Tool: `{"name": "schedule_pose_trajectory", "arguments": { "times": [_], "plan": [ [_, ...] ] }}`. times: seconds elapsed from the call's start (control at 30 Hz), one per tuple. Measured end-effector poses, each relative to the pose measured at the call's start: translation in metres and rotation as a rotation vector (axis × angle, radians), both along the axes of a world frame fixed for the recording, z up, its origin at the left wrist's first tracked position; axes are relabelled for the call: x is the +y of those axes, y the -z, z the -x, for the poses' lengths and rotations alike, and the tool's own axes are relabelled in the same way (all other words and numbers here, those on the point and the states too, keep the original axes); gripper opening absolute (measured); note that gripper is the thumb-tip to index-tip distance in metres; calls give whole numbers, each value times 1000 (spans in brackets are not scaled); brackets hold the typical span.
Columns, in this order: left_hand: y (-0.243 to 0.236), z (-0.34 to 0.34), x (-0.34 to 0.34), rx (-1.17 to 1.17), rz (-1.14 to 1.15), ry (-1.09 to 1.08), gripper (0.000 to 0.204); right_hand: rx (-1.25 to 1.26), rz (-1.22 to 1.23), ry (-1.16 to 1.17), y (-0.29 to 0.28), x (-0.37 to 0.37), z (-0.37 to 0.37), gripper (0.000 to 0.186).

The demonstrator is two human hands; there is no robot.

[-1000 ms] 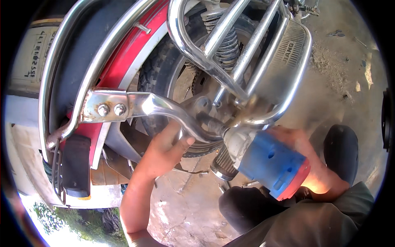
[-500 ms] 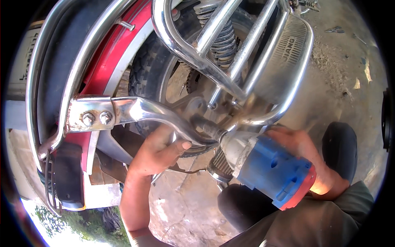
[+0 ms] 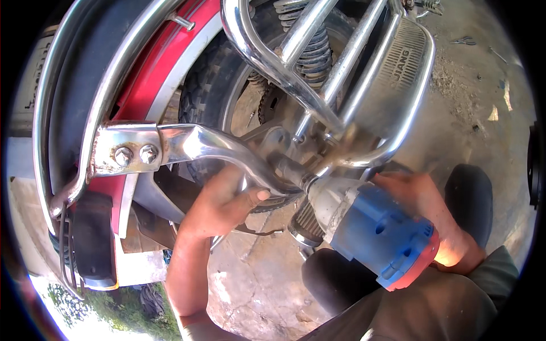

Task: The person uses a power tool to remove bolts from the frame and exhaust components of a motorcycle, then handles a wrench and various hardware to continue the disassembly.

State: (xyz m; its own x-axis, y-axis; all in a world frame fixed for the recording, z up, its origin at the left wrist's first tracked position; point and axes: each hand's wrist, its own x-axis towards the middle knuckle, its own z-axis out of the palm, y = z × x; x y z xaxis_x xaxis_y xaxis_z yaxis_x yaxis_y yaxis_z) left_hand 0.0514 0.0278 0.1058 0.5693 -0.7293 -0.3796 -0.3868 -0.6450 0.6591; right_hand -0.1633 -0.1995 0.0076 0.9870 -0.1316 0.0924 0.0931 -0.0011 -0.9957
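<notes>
In my right hand is a blue and red impact wrench with a grey metal nose. Its dark socket points up and left, in among the chrome bars beside the rear wheel; what the socket's tip meets is hard to make out. My left hand is wrapped round the bend of a chrome tube from below, thumb on the near side and most fingers hidden behind. That tube runs left to a bracket with two bolts. The handle in my right hand is largely hidden behind the tool body.
A motorcycle's tyre, coil spring shock absorber and red fender lie beyond the bars. A ribbed chrome footboard is at upper right. Pliers rest on the dusty floor. A black tail part hangs at lower left.
The chrome bars have shifted slightly in the picture, the bracket and tube a little upward. Both hands keep their holds, and the impact wrench stays at nearly the same place and angle.
</notes>
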Motion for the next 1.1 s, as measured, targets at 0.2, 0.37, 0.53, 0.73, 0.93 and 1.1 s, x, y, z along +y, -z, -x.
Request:
{"name": "schedule_pose_trajectory", "arguments": {
  "times": [0.2,0.37,0.53,0.73,0.93,1.1],
  "plan": [
    [-3,4,1,-12,-29,-12,42,-30,10,77,20,15,2,35],
    [0,2,1,-37,-25,0,42,-71,171,121,19,11,0,34],
    [3,-3,6,-51,17,60,47,-120,163,177,11,13,5,37],
    [4,-2,4,-73,35,79,45,-105,79,122,2,11,5,47],
    [-2,2,3,-114,-4,59,49,-110,76,111,7,12,5,50],
    [-2,2,2,-104,-45,43,48,-107,75,114,10,13,6,51]
  ]
}}
